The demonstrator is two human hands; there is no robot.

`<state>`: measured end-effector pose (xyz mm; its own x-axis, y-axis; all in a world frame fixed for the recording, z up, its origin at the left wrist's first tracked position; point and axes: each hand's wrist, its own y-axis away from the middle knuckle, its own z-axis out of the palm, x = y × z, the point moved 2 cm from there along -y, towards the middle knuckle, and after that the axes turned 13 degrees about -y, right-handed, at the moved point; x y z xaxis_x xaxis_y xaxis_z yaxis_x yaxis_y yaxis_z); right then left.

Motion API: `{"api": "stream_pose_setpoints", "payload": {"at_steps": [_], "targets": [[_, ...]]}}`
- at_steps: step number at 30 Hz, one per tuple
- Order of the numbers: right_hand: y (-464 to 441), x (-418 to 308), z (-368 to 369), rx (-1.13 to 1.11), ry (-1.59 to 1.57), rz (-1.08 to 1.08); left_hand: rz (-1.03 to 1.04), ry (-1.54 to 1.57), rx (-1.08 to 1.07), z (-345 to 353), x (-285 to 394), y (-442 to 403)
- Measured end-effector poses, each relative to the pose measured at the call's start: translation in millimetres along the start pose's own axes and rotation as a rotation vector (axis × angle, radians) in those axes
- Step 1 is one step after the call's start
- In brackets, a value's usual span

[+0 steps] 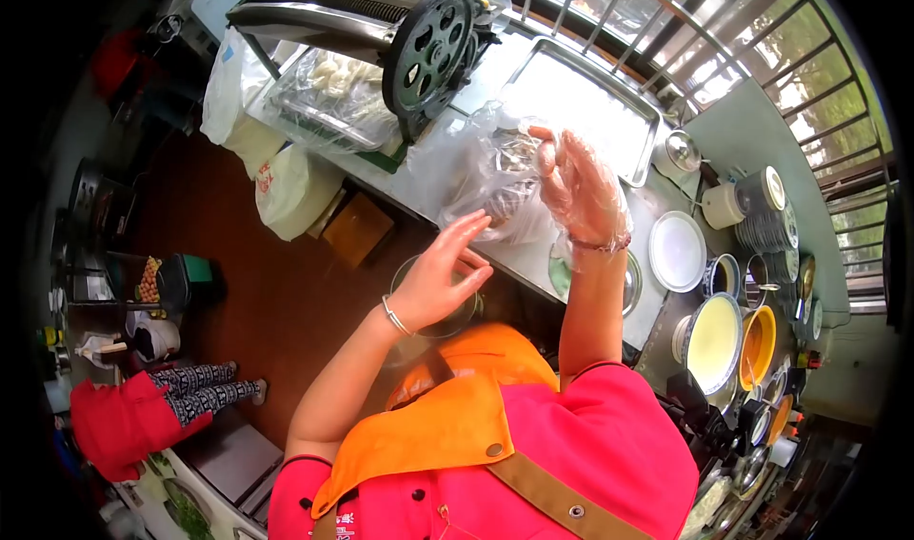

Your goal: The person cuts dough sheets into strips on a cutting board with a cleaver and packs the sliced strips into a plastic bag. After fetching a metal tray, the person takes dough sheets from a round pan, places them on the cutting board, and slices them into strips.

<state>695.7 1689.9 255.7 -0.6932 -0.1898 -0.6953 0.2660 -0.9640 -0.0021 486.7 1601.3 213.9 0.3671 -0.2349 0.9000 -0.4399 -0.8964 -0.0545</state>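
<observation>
A reddish-brown floor [228,245] spreads across the left of the view, and the grey tabletop [650,207] runs diagonally beside a barred window. On its upper part stands a long metal machine [314,21] with a dark spoked wheel [428,51] at its near end; a plastic-covered tray [333,121] of pale pieces lies just below it. A large, shiny rectangular tray [581,102] rests by the window. A person in a red top [124,421] stands in the lower left, well apart. Right of the hands are a bowl with pale yellow contents [713,344], an orange bowl [758,348] beside it, a round white lid or plate [677,251] and a small metal canister [678,151]. The clear plastic bag [509,183], with contents too blurred to name, lies on the tabletop between the wheel and the right hand [583,192]. That hand wears a thin clear glove, its fingers raised and loosely bent; whether it pinches the bag cannot be told. The left hand [443,278] is bare, its fingers extended and slightly parted, fingertips near the bag's lower edge.
</observation>
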Motion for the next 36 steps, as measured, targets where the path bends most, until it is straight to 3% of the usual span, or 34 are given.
{"api": "stream_pose_setpoints", "payload": {"at_steps": [4,6,9,12,14,16,18,20,21,22,26,29,32,34,36], "targets": [[15,-11,34,0.009,-0.127,-0.093,-0.120,-0.017,0.127,-11,-55,43],[20,-16,47,-0.058,-0.188,-0.084,-0.301,0.160,0.121,-8,-94,84],[20,-26,65,-0.221,-0.375,-0.133,-0.598,0.144,0.195,7,-151,160],[7,-45,79,-0.198,-0.246,-0.318,-0.875,0.208,0.340,34,-208,247],[-19,-58,72,-0.206,-0.246,-0.306,-1.077,0.271,0.440,69,-274,325],[-47,-63,60,0.017,-0.302,-0.354,-1.328,0.363,0.517,108,-322,398],[-69,-74,54,0.036,-0.260,-0.366,-1.503,0.446,0.579,140,-340,451],[-87,-97,46,-0.057,-0.123,-0.420,-1.550,0.497,0.616,167,-343,482],[-85,-110,61,0.032,-0.020,-0.565,-1.546,0.514,0.628,177,-344,488],[-84,-129,63,-0.021,0.083,-0.601,-1.523,0.524,0.640,183,-346,488],[-95,-181,67,0.168,0.203,-0.795,-1.391,0.548,0.686,196,-358,474],[-112,-196,43,0.195,0.221,-0.735,-1.288,0.554,0.730,198,-366,462],[-140,-192,1,0.425,0.343,-0.620,-1.215,0.564,0.767,200,-375,459],[-156,-182,-46,0.413,0.311,-0.588,-1.195,0.570,0.776,203,-380,460],[-180,-166,-116,0.587,0.322,-0.464,-1.203,0.568,0.777,202,-384,469]]}}
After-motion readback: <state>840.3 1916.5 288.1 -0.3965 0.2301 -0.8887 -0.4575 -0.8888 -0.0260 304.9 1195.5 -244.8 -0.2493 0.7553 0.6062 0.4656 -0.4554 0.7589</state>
